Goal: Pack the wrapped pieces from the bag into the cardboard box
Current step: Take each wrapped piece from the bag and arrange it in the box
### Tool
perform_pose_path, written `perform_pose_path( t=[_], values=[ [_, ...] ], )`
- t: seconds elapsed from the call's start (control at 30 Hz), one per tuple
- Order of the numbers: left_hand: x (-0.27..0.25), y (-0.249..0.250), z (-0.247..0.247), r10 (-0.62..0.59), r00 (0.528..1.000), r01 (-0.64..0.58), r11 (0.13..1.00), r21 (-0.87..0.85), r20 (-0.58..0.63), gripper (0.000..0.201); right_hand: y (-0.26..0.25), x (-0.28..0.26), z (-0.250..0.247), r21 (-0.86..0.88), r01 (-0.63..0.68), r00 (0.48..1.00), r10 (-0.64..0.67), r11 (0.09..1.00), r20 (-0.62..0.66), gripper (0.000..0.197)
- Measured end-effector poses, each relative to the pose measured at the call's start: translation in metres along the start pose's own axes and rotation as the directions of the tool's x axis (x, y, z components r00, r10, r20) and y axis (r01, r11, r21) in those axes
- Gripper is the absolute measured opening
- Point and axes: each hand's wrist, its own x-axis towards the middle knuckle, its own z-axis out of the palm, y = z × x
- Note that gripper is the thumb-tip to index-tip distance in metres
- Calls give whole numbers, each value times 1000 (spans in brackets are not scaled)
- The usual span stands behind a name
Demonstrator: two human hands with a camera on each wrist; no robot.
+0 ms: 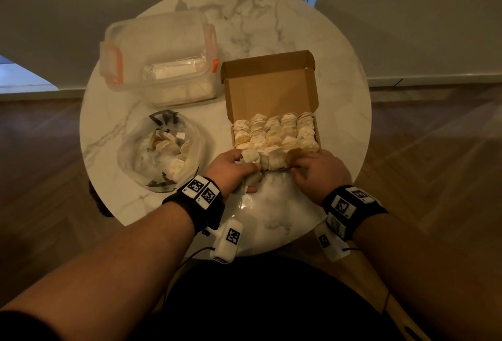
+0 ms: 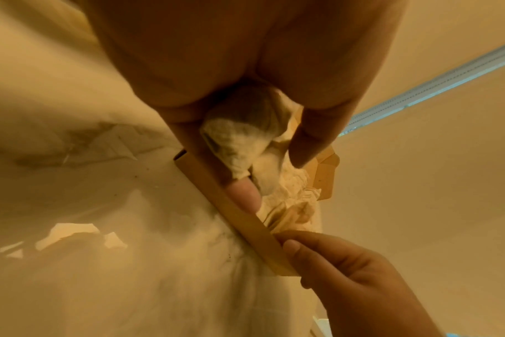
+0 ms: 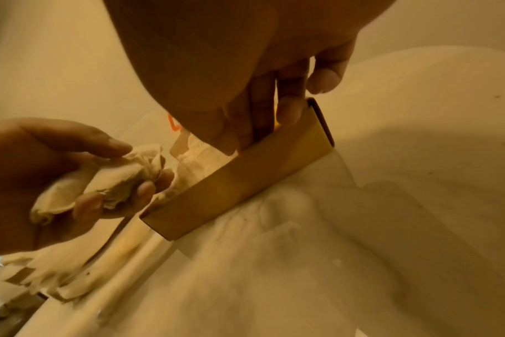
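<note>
The open cardboard box stands right of centre on the table, packed with rows of wrapped pieces. My left hand is at the box's near-left corner and grips a crumpled bundle of wrapped pieces, seen close in the left wrist view and from the side. My right hand is at the near-right corner. Its fingers reach down inside the front wall, and its thumb lies on the outside of that wall. The clear plastic bag with more pieces lies to the left.
A clear plastic container with orange clasps stands behind the bag, at the back left. The round marble table ends close to my body, with wooden floor all around. The box's lid stands upright at the back.
</note>
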Motion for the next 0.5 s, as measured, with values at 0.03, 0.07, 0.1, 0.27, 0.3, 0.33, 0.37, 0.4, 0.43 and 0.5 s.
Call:
perform_pose_path(
  t=[0.03,0.07,0.1,0.27,0.3,0.33,0.37,0.4,0.43,0.5],
  values=[
    [-2,3,1,-11,1000,13,998,-53,26,27,0,0,-3,35,6,1000,-5,999,-16,31],
    [-3,7,1,-17,998,22,996,-90,55,25,-1,0,-6,94,22,999,-18,995,-45,28],
    [-5,10,2,-12,996,21,994,-111,87,23,-4,0,-11,172,41,996,-28,984,-80,23],
    [-12,25,10,76,964,-63,996,-60,256,30,-27,8,-46,666,-9,993,85,746,-82,14],
    [-11,26,10,90,957,-83,996,-36,275,33,-30,11,-51,732,-45,996,88,680,-21,18],
    [-10,27,11,101,952,-107,994,6,288,35,-32,15,-54,764,-75,997,76,640,34,20],
    [-9,29,12,106,950,-129,990,60,295,38,-34,18,-57,771,-95,996,58,630,75,19],
    [-9,30,12,103,950,-144,982,121,294,41,-35,20,-59,764,-101,994,42,638,97,16],
    [-10,31,13,95,952,-151,973,175,291,43,-36,21,-61,750,-94,995,31,655,98,12],
    [-10,31,12,90,963,-158,952,261,254,40,-32,22,-64,748,-78,997,40,659,69,9]
  ],
)
